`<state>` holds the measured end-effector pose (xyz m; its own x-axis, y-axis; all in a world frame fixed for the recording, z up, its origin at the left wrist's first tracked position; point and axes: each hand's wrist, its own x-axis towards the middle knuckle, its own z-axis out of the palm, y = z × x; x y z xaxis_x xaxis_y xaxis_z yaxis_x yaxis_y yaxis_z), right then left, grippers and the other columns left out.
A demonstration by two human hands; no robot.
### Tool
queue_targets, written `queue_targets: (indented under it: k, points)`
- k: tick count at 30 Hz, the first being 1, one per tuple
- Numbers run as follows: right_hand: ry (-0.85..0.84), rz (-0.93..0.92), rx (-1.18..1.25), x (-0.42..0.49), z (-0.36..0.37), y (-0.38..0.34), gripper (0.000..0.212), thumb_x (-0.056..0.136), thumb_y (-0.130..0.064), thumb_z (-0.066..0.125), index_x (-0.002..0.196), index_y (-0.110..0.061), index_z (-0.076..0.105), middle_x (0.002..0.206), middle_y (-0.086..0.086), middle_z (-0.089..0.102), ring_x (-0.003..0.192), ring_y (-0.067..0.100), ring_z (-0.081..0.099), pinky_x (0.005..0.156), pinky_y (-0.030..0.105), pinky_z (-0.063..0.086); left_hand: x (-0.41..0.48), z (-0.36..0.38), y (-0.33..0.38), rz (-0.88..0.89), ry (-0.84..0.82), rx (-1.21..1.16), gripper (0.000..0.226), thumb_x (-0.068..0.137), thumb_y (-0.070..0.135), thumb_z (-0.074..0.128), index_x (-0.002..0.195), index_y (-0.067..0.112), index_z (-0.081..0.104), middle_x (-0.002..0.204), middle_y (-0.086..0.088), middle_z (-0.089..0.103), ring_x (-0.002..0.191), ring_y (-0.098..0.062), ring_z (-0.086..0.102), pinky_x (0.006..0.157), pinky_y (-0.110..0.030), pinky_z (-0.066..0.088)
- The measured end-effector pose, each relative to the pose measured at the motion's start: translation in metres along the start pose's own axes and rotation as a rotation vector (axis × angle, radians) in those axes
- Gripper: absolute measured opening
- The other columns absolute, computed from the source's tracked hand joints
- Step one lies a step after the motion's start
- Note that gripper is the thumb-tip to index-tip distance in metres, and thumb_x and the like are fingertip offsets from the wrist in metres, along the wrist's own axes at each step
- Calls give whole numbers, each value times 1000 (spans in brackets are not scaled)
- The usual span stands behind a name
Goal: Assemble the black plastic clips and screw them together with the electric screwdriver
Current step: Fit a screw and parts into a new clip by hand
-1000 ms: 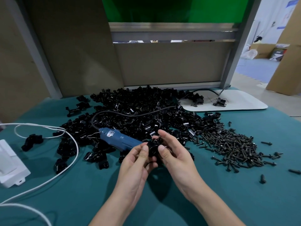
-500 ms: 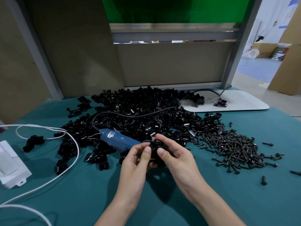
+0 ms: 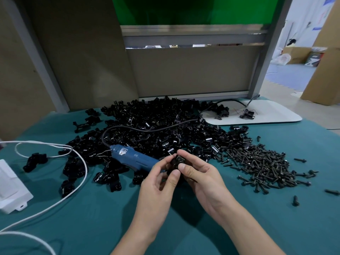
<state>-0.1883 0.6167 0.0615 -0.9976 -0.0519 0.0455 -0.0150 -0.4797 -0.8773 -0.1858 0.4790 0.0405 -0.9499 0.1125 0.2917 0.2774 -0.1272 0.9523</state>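
Fingers [image 3: 175,174] of both hands pinch one black clip [image 3: 177,160]. They hold it just above the green cloth [image 3: 92,218], at the near edge of the big pile of clips [image 3: 156,129].

- Left hand [image 3: 156,184]: thumb and forefinger are closed on the near side of the clip, with the other fingers curled under.
- Right hand [image 3: 202,173]: the thumb presses on top and the fingers wrap behind. The palm hides the far side.
- I cannot tell whether this is one piece or two halves already mated; it is too dark and too covered.

Step in hand, as I judge it: fitting the clip parts together by hand, before any fastening.

The blue screwdriver [image 3: 132,156] lies untouched on the cloth just left of the hands, tip toward them, its black cord [image 3: 147,130] running back over the pile. The screws [image 3: 261,162] sit in a loose heap to the right, near but clear of the hands. No screw is visible in the clip.

Next move probably calls for:
- One hand keeps the halves squeezed shut, holes lined up.
- The right hand lets go to pick a single screw from the heap.
- That hand then takes up the screwdriver.

Risk: the halves may spring apart once only one hand holds them.
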Motion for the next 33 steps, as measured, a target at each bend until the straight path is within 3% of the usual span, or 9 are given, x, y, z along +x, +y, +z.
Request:
queue_targets:
  k: [4, 10, 17, 23, 27, 33]
  points:
    - [-1, 21, 59, 1, -1, 1, 35, 78, -7, 75, 111, -18, 81, 109, 10, 78, 99, 14, 75, 80, 17, 56, 0, -1, -3, 9, -12, -10, 37, 91, 29, 65, 128, 34, 65, 120, 10, 73, 117, -10, 66, 102, -20, 48]
    - [0, 18, 63, 2, -2, 2, 36, 78, -8, 75, 111, -21, 81, 111, 8, 78, 102, 14, 74, 83, 17, 55, 1, -2, -3, 3, -26, 8, 38, 92, 22, 71, 123, 43, 66, 119, 14, 72, 115, -6, 66, 95, -14, 49]
    - [-4, 10, 54, 1, -2, 2, 37, 78, -8, 76, 112, -21, 80, 120, 9, 76, 109, 15, 73, 84, 17, 55, 0, -6, -4, 5, -22, 103, 40, 93, 24, 70, 123, 50, 63, 115, 17, 73, 109, -6, 68, 90, -16, 52]
    - [-12, 16, 61, 1, -2, 2, 39, 78, -8, 76, 115, -19, 79, 115, 8, 76, 105, 14, 73, 84, 18, 55, 0, -8, -2, 24, -2, 119, 38, 87, 30, 73, 120, 48, 66, 113, 19, 73, 106, -3, 69, 88, -12, 51]
    - [-2, 31, 39, 0, 2, 6, 39, 79, -21, 83, 118, -25, 78, 118, 8, 75, 109, 16, 72, 88, 21, 55, 1, -7, -4, 10, 7, 73, 39, 84, 31, 73, 120, 45, 68, 112, 13, 75, 106, -6, 70, 90, -15, 52]
    - [-18, 1, -25, -4, 5, 5, 42, 78, -40, 81, 116, -21, 78, 120, 10, 75, 116, 22, 70, 91, 25, 56, -1, -6, -2, 13, -10, 92, 39, 83, 33, 73, 120, 47, 68, 111, 15, 74, 105, -5, 70, 88, -14, 52]
